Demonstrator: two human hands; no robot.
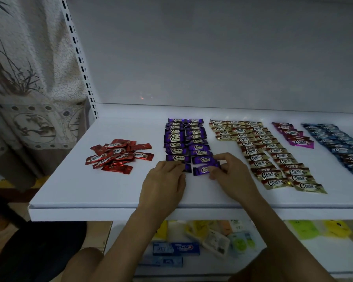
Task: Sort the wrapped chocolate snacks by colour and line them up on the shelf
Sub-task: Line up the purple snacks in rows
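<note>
Wrapped Choco snacks lie sorted by colour on the white shelf (114,192). A loose heap of red snacks (118,154) lies at the left. Two columns of purple snacks (186,140) run front to back in the middle. My left hand (164,185) covers a purple snack (187,168) at the front of the left column, fingers curled over it. My right hand (230,174) pinches the right end of the front purple snack (201,170) in the right column. Gold snacks (269,154), magenta snacks (293,134) and blue snacks (338,144) lie in rows to the right.
A slotted white upright (80,58) and a patterned curtain (27,74) stand at the left. Below the shelf's front edge, a lower shelf holds boxed and bagged goods (212,239). A dark round object (39,251) sits at the lower left.
</note>
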